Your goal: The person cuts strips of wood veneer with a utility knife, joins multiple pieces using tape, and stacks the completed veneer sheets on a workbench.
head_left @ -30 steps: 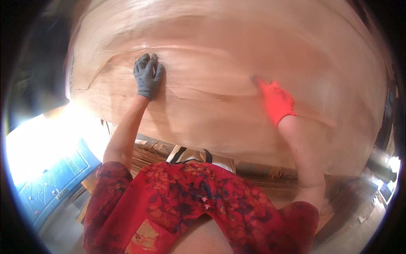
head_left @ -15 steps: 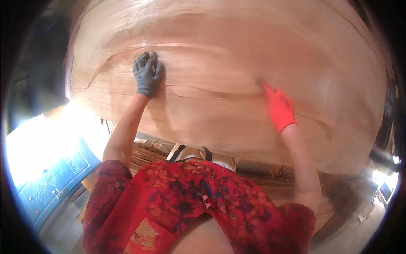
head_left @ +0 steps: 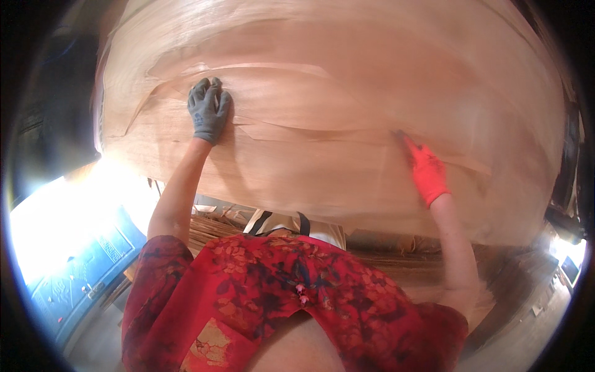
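Observation:
A broad sheet of thin pale-brown wood veneer [head_left: 297,180] spreads before me, with overlapping layers and several ragged, lifted edges. My left hand [head_left: 209,113], in a grey glove, presses on the veneer at the left, its fingers bent a little and apart, holding nothing. Farther right, my right hand [head_left: 429,175] wears an orange-red glove and is closed, one finger pointing forward along a torn veneer edge [head_left: 322,132]. A small dark tip [head_left: 400,134] shows at the front of that hand. It is blurred, and I cannot make out what it is.
Stacked veneer sheets [head_left: 396,263] lie below the near edge of the broad sheet. At the lower left is a blue case-like object [head_left: 87,273] beside a glaring bright area. Dark upright shapes border the veneer on both sides.
My right hand has moved to the right and nearer to me along the torn edge. My left hand has shifted slightly left, still on the veneer.

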Motion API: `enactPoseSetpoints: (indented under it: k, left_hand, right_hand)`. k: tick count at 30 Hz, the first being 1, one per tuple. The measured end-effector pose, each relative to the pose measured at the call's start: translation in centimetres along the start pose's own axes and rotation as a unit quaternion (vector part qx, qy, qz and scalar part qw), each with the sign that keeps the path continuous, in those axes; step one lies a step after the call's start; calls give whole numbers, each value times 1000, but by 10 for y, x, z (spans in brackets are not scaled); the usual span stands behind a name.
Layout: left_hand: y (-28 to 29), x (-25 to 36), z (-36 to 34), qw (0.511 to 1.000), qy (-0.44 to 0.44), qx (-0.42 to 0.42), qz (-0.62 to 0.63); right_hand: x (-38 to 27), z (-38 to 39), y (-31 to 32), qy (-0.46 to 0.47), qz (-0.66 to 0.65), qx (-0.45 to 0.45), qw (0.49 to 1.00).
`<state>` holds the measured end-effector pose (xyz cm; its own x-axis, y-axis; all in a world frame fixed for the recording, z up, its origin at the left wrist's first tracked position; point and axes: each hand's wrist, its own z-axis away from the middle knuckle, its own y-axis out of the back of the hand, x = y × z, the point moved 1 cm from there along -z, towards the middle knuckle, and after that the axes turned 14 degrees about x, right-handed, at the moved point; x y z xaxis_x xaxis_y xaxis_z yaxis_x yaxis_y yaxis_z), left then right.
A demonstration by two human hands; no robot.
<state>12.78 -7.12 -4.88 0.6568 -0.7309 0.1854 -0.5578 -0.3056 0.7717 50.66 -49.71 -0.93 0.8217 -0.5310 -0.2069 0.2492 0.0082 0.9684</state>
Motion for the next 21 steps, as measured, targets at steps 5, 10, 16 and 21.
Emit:
enactPoseSetpoints:
  k: [5, 10, 16, 21]
  left_hand:
    - [1, -1, -2, 1000, 3, 0, 4]
    - [8, -2, -1, 1000, 7, -14, -12]
    - [10, 8, -12, 999, 23, 6, 22]
    - [16, 6, -6, 1000, 20, -7, -1]
  right_hand:
    - [23, 11, 19, -1, -30, -26, 999]
    - [-8, 27, 75, -123, -356, 107, 920]
    - [-193, -85, 27, 147, -212, 196, 946]
    - [-264, -133, -14, 176, -93, 172, 965]
